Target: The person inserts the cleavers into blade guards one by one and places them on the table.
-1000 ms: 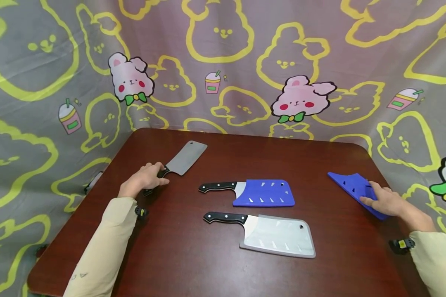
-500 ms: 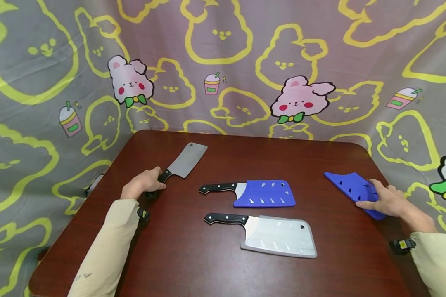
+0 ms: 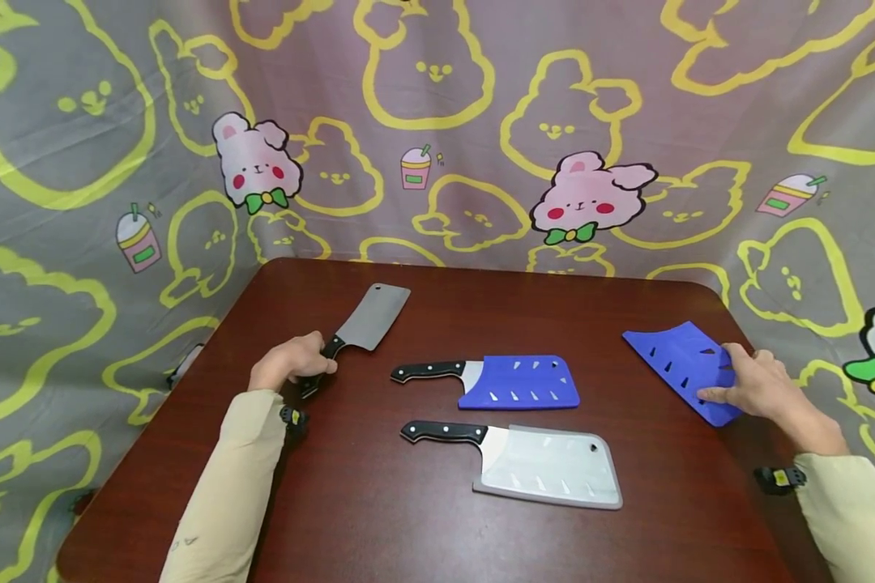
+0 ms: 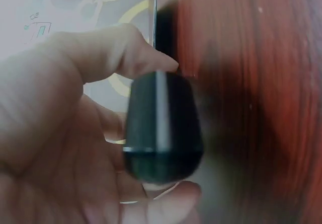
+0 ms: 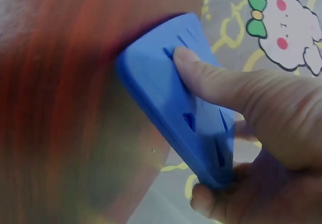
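In the head view my left hand [image 3: 290, 364] grips the black handle of a bare cleaver [image 3: 376, 316], its blade pointing to the back of the table. The left wrist view shows the butt of the handle [image 4: 163, 123] close up, with thumb and fingers wrapped about it. At the right, my right hand [image 3: 766, 389] holds a blue slotted blade cover [image 3: 681, 360], thumb on one face and fingers beneath. In the right wrist view the cover [image 5: 156, 78] stands tilted over the table; part of it is hidden by the hand.
Between the hands lies a cleaver in a blue cover [image 3: 514, 382], its black handle to the left. Nearer the front is a larger cleaver in a clear grey-edged cover [image 3: 547, 465]. The brown table [image 3: 379, 510] meets a cartoon-print curtain [image 3: 474, 73] at the back and sides.
My left hand has shifted slightly right with the cleaver and closed further round its handle. The blue cover in my right hand has moved left and turned its slotted face more into view.
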A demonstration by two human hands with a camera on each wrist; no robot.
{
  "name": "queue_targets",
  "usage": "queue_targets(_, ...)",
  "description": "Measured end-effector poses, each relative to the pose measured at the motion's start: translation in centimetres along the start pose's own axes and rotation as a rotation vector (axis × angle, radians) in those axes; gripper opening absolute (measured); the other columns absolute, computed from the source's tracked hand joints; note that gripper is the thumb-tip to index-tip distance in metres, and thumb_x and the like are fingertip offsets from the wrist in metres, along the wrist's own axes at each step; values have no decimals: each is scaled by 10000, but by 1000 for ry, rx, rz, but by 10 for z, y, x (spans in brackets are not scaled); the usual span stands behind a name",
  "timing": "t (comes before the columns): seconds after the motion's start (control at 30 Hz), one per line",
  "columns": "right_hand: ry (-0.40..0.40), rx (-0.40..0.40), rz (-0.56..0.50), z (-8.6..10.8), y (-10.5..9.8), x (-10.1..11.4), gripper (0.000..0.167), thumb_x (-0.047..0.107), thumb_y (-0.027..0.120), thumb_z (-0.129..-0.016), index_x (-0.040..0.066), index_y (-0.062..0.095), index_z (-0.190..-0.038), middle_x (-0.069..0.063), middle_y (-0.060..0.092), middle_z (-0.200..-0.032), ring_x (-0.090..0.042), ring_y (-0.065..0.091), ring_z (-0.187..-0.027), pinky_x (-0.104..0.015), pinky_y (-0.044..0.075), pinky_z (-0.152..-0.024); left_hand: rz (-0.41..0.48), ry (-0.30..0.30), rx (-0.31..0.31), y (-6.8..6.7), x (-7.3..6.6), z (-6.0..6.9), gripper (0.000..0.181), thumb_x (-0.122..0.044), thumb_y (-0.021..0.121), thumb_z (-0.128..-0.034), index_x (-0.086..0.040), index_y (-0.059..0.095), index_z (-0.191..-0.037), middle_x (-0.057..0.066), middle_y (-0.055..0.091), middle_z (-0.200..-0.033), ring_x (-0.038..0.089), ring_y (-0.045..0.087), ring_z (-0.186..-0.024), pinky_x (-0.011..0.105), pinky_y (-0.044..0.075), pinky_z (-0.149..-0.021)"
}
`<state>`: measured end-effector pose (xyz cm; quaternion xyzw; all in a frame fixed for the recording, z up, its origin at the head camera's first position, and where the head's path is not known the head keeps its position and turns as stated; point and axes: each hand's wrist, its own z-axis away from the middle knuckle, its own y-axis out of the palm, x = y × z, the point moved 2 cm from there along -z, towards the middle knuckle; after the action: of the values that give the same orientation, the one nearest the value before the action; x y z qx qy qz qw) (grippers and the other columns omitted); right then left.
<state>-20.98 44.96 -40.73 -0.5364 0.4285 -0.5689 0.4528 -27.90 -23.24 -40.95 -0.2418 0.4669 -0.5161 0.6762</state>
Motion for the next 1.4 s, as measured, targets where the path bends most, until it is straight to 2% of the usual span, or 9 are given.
queue_targets(0.13,-84,33,-24,-1,-6,5,899,298,809,-791,-121,254,-1361,-467,424,-1169,-588,468,-1014,-670,436,-797,33,-22,-26,-1,-1,-1,641,-318,575,-950,93,321,-1371,276,521,-1244,315,587,-943,394,530,-677)
queue_targets(0.23,-151,24,-26,-2,-12,13,752,217,776,-830,-71,314,-1348,-422,529,-1139,-552,561,-971,-621,490,-767,117,-71,-56,-3,-4,0,615,-319,537,-957,73,289,-1359,272,561,-1115,325,621,-865,405,539,-651)
queue_targets(0.33,-187,7,-15,-2,-20,21,598,169,740,-861,-32,393,-1303,-366,612,-1049,-469,635,-863,-536,525,-681,189,-97,-107,-4,-10,0,486,-280,496,-959,50,326,-1272,215,592,-924,274,637,-704,378,546,-616)
queue_targets(0.43,-209,-25,-4,-4,-26,30,436,166,705,-895,-20,484,-1221,-246,681,-912,-310,648,-724,-420,498,-600,199,-74,-169,-6,-17,-1,337,-247,489,-944,25,411,-1128,118,575,-765,201,586,-579,328,512,-533)
queue_targets(0.57,-209,-87,-8,-4,-35,40,296,214,666,-934,0,569,-1114,-103,695,-772,-179,588,-630,-324,407,-560,164,-25,-221,-6,-25,-6,314,-261,491,-924,7,462,-1084,89,542,-728,178,519,-530,300,453,-484)
queue_targets(0.77,-170,-205,-93,-11,-48,51,334,303,619,-965,-2,599,-1098,-177,682,-795,-203,586,-612,-316,392,-550,209,-5,-247,-7,-38,-11,424,-420,520,-969,-21,522,-1111,121,528,-831,186,486,-510,298,436,-470)
queue_targets(0.9,-150,-253,-129,-17,-55,55,369,343,587,-979,2,603,-1117,-258,673,-877,-270,602,-655,-317,391,-559,239,7,-242,-8,-50,-10,531,-564,524,-953,-53,550,-1093,90,492,-771,182,462,-468,298,417,-454)
queue_targets(1.17,-115,-264,-153,-22,-59,67,428,397,567,-980,7,607,-1154,-305,655,-1004,-397,619,-813,-341,396,-620,258,47,-266,-8,-67,-1,496,-555,454,-988,-70,534,-921,31,443,-662,167,427,-451,297,402,-457)
queue_targets(1.4,-92,-322,-232,-20,-69,83,439,393,563,-979,8,603,-1186,-337,633,-1065,-460,597,-901,-347,410,-624,283,121,-305,-8,-83,10,488,-552,469,-983,-77,567,-932,11,432,-617,166,429,-439,303,410,-464)
